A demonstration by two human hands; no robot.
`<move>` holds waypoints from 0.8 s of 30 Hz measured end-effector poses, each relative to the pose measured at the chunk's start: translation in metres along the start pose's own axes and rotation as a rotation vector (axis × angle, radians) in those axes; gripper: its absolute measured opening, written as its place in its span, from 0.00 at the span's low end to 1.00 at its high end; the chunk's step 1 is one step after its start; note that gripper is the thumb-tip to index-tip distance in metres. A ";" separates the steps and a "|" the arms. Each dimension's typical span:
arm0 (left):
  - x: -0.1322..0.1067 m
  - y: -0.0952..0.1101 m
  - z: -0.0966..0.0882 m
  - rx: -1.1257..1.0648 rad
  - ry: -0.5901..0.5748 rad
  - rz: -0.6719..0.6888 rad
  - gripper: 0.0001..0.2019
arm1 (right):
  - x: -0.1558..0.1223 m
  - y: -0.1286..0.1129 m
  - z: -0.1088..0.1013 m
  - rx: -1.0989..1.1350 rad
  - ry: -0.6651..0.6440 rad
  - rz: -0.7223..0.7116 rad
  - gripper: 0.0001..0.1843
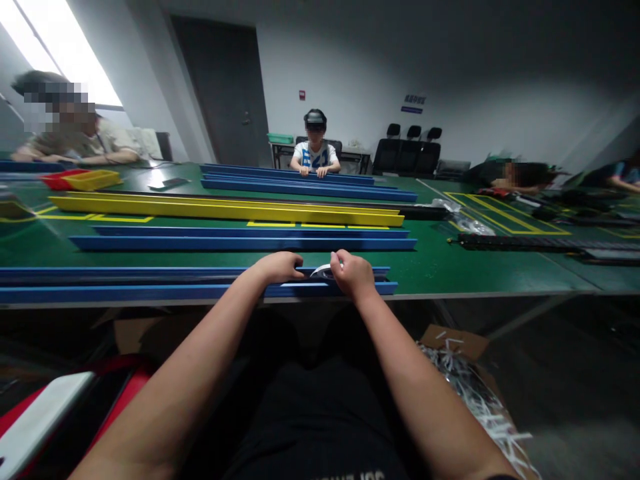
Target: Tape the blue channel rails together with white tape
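A long blue channel rail [150, 283] lies along the near edge of the green table [450, 267]. My left hand [277, 267] rests on the rail with its fingers curled over it. Just to its right, my right hand [353, 273] is closed in a pinch on a thin white strip [323, 271] that curls up from the rail between the two hands. Both forearms reach forward from my lap.
More blue rails [240, 239] and a yellow rail [225, 209] lie across the table. A cardboard box of white strip scraps [470, 387] stands on the floor at my right. Other people sit at the far side and the left and right ends. Red and yellow bins [83, 179] stand far left.
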State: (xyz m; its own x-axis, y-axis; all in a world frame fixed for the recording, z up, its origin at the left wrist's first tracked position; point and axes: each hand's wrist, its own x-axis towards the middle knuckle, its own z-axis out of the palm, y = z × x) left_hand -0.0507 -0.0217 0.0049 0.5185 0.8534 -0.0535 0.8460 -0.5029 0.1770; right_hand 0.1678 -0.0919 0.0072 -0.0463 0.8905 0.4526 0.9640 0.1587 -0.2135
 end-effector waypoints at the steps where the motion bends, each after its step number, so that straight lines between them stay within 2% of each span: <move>1: 0.000 0.000 0.000 -0.001 0.002 -0.002 0.18 | 0.000 0.000 0.000 -0.001 0.002 0.002 0.25; 24: -0.006 0.007 -0.006 -0.003 -0.010 -0.036 0.17 | -0.004 -0.002 -0.008 0.012 -0.007 0.019 0.25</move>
State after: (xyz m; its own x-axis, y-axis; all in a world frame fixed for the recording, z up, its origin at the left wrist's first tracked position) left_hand -0.0485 -0.0299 0.0129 0.4886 0.8697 -0.0697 0.8640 -0.4712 0.1774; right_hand 0.1685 -0.0995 0.0129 -0.0303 0.8965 0.4420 0.9616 0.1468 -0.2318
